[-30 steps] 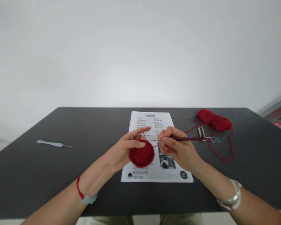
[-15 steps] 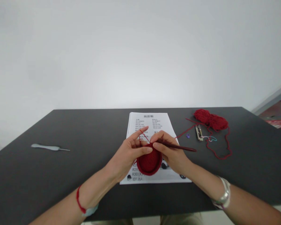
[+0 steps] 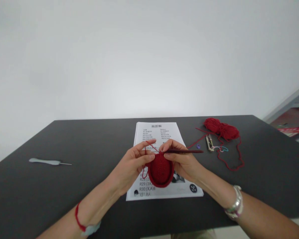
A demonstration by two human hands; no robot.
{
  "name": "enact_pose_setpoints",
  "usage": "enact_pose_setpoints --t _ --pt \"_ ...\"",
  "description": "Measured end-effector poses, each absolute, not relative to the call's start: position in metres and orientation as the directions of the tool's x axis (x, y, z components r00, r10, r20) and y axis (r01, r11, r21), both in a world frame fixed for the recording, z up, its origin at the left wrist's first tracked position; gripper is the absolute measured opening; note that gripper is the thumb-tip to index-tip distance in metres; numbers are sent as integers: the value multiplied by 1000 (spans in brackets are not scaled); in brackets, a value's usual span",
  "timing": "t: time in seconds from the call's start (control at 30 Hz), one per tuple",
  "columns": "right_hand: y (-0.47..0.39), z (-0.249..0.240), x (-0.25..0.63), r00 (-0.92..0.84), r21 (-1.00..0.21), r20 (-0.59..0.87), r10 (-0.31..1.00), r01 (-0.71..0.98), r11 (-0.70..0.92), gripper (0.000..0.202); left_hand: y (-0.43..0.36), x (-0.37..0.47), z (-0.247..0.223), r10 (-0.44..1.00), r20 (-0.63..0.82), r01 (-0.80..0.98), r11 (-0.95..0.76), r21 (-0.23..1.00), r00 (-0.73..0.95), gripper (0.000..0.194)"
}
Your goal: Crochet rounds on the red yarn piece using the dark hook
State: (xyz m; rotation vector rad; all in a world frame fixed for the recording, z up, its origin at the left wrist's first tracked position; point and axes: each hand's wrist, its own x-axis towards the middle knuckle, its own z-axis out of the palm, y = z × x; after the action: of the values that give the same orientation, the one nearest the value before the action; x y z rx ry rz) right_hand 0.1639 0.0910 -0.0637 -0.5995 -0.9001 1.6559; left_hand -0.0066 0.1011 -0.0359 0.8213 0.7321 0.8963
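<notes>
A round, cupped piece of dark red crochet [image 3: 161, 171] hangs between my hands above a printed sheet. My left hand [image 3: 137, 157] pinches its upper left edge between thumb and fingers, and a strand of red yarn [image 3: 151, 146] runs over the raised index finger. My right hand [image 3: 178, 156] is closed on a dark reddish-brown crochet hook [image 3: 186, 151], held nearly level, with its handle pointing right. The hook's tip is at the top edge of the crochet piece, where the fingers partly hide it.
The printed pattern sheet [image 3: 154, 131] lies on the black table [image 3: 94, 139] beneath my hands. At right are a red yarn skein [image 3: 221, 128], a small purple stitch marker [image 3: 198, 146], and a metal tool [image 3: 209, 142] beside a light-blue loop [image 3: 224, 149]. A pale-handled needle-like tool [image 3: 48, 162] lies left.
The hook has swung closer to level, and the crochet piece has turned slightly, showing more of its inside. A yarn loop now hangs below my left fingers. The view has shifted a little.
</notes>
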Motion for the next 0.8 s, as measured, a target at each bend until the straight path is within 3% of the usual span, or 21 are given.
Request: enact_pose_setpoints --t 0.37,0.57,0.8 --pt "88 -64 160 -243 -851 196 950 -523 42 15 99 -4 -42 799 -309 -451 560 695 517 47" --pt "90 -70 163 -159 -866 282 946 -466 180 11 96 -2 -37 875 -199 -489 420 765 442 48" --pt "89 -71 162 -124 -886 346 930 -369 280 9 98 0 -39 889 -218 -423 393 817 403 59"
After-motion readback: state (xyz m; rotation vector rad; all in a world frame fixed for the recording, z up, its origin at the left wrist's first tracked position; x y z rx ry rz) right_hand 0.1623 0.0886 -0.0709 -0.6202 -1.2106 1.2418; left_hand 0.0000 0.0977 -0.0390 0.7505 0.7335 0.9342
